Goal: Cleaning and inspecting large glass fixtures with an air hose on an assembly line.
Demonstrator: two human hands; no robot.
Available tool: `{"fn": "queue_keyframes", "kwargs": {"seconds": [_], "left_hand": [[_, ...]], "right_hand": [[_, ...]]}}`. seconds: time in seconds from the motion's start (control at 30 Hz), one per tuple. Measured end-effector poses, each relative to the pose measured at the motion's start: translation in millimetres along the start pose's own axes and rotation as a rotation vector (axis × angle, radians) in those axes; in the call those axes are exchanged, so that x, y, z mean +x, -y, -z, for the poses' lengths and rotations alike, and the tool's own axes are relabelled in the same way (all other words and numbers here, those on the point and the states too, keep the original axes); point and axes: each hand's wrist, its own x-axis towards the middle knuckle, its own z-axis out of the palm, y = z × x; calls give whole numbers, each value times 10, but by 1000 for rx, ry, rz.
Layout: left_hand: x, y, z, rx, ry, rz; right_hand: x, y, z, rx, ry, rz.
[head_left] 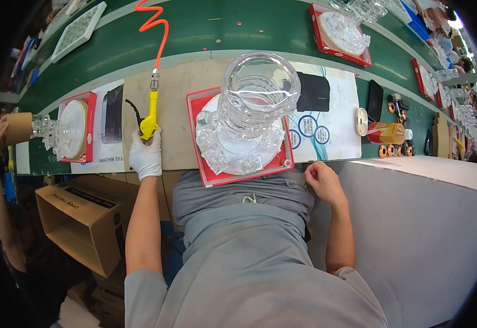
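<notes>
At the near edge of the table [173, 82], a yellow air blow gun [150, 117] is being held by the gloved left hand [146, 156], its fingers wrapped tight round the grip. An orange coiled hose [156, 30] is running up from the gun's top across the green conveyor belt [205, 27]. Just beside the gun, a clear glass piece [252, 101] with a wide bowl on top is standing upright on a white disc in a red tray [194, 109]; the gun's nozzle is not being pointed at it, so by the look of things any blowing off is either finished or not yet begun. The bare right hand [323, 180] is being rested at the table's edge, right of the tray, its fingers loosely curled on nothing. Further out, similar glass pieces on red trays [88, 98] are lying to either side, and a bottle [387, 133] is lying on the right.
</notes>
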Motion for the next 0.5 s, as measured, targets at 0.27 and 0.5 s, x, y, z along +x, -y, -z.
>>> {"fn": "queue_keyframes", "kwargs": {"seconds": [0.27,0.5], "left_hand": [[19,33,-10,48,-22,-15],[4,-5,2,13,-4,-10]], "right_hand": [[-227,-405,18,-234,-56,-179],[-409,-718,-91,-236,-54,-316]]}}
